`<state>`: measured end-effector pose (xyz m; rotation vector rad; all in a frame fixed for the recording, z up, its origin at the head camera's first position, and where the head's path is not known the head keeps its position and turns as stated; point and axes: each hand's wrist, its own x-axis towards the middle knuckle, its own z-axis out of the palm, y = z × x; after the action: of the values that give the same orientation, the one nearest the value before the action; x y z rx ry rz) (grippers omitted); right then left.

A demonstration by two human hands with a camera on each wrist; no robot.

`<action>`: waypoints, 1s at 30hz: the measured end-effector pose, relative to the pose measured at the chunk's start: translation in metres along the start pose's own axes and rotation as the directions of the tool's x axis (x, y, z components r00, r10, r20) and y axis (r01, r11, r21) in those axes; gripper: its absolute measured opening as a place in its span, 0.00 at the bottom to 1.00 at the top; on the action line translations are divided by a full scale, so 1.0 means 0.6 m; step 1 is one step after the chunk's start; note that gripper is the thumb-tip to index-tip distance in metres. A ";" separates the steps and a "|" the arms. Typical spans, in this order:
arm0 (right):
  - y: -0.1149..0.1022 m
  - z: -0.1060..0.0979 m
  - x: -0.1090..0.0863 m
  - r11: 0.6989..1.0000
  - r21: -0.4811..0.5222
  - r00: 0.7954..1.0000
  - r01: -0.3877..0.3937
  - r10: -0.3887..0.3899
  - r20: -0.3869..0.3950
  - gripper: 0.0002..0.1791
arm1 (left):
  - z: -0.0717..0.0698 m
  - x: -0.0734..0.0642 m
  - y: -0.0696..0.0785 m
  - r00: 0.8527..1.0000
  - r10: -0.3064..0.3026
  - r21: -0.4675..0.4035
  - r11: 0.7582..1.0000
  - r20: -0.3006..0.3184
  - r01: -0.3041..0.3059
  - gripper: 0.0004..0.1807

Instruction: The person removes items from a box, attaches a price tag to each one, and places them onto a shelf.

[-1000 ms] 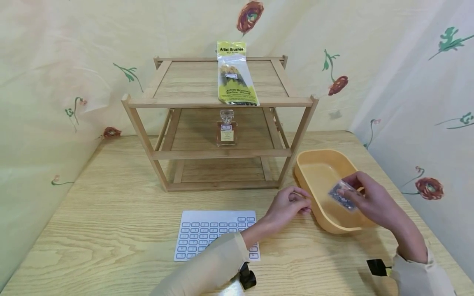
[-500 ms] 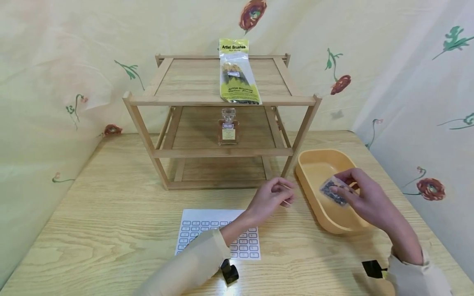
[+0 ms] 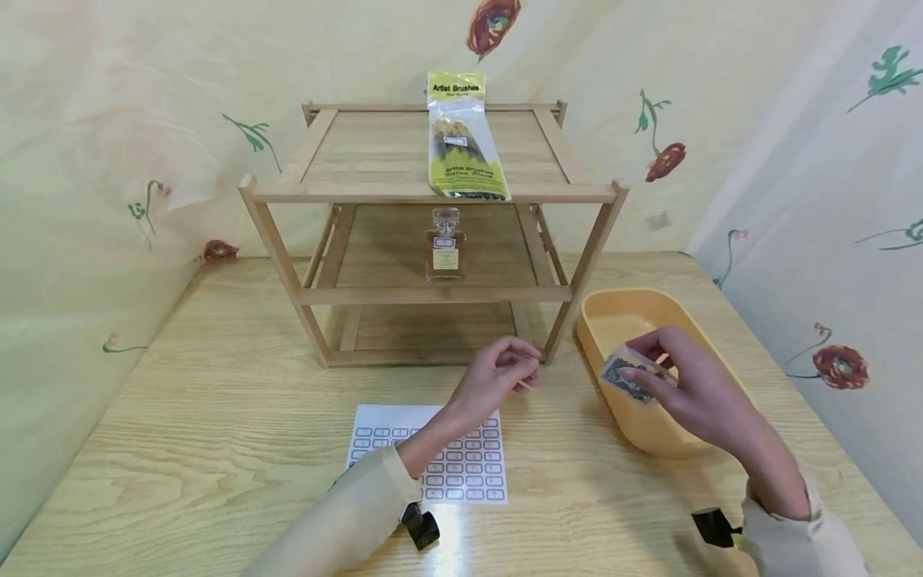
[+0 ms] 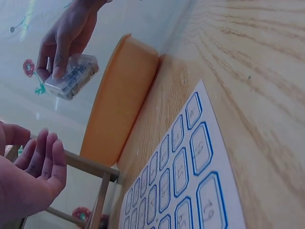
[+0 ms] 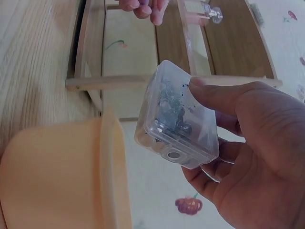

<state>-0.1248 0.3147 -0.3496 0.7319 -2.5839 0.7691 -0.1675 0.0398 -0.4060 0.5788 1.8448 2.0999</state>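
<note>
My right hand [image 3: 688, 393] grips a small clear plastic box [image 5: 176, 119] between thumb and fingers. Small dark and metallic pieces show inside it, and its lid is closed. In the head view the box overlaps the left wall of the yellow-orange bin [image 3: 642, 429]. My left hand [image 3: 493, 381] hovers by the rack's right front leg, its fingers loosely bent; the left wrist view shows nothing in it. Beneath the left forearm lies a white sheet of numbered labels [image 3: 472, 481], partly covered by it.
A three-tier wooden rack [image 3: 433, 295] stands at the back. A pack of artist brushes [image 3: 465, 160] lies on its top tier, and a perfume bottle [image 3: 445, 256] stands on the middle one. Flowered cloth hangs around the wooden table [image 3: 180, 433].
My right hand has carried the clear box leftward, from over the bin's inside to its left wall. My left hand has moved left, away from the bin and towards the rack's leg.
</note>
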 end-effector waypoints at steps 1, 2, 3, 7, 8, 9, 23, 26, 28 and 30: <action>-0.003 0.000 0.001 1.000 -0.008 1.000 -0.003 0.003 0.006 0.21 | -0.004 -0.001 -0.001 1.000 0.001 0.005 1.000 0.000 -0.001 0.11; -0.006 0.001 0.001 1.000 -0.015 1.000 -0.007 0.007 0.015 0.21 | -0.007 -0.002 -0.001 1.000 0.002 0.008 1.000 0.001 -0.002 0.12; -0.009 0.002 0.002 1.000 -0.018 1.000 -0.010 0.010 0.024 0.20 | -0.011 -0.004 -0.001 1.000 0.006 0.013 1.000 0.002 -0.006 0.12; -0.017 0.010 0.009 1.000 0.012 0.998 -0.010 0.009 0.059 0.19 | -0.027 -0.011 -0.001 1.000 0.014 0.035 0.999 -0.011 -0.013 0.13; -0.019 0.013 0.010 1.000 0.021 0.998 -0.006 0.004 0.067 0.19 | -0.031 -0.013 0.000 1.000 0.017 0.044 0.999 -0.018 -0.016 0.13; -0.021 0.017 0.012 0.999 0.033 0.997 -0.002 0.000 0.075 0.18 | -0.035 -0.014 -0.001 1.000 0.017 0.051 0.999 -0.022 -0.016 0.14; -0.034 0.063 0.021 0.994 0.098 0.983 -0.048 0.029 0.183 0.12 | -0.100 -0.042 0.002 0.997 0.015 0.129 0.992 -0.075 -0.005 0.15; -0.039 0.071 0.023 0.992 0.100 0.976 -0.075 0.052 0.209 0.11 | -0.112 -0.049 0.001 0.998 0.007 0.159 0.987 -0.067 0.004 0.15; -0.041 0.078 0.025 0.992 0.106 0.975 -0.069 0.045 0.216 0.11 | -0.121 -0.055 -0.002 0.998 0.001 0.175 0.984 -0.060 0.009 0.15; -0.042 0.085 0.026 0.993 0.106 0.975 -0.055 0.031 0.219 0.11 | -0.128 -0.062 -0.003 0.998 -0.012 0.185 0.982 -0.063 0.023 0.14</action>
<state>-0.1324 0.2608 -0.3728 0.8381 -2.7780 0.8984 -0.1711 -0.0443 -0.4197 0.5435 2.0880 1.9678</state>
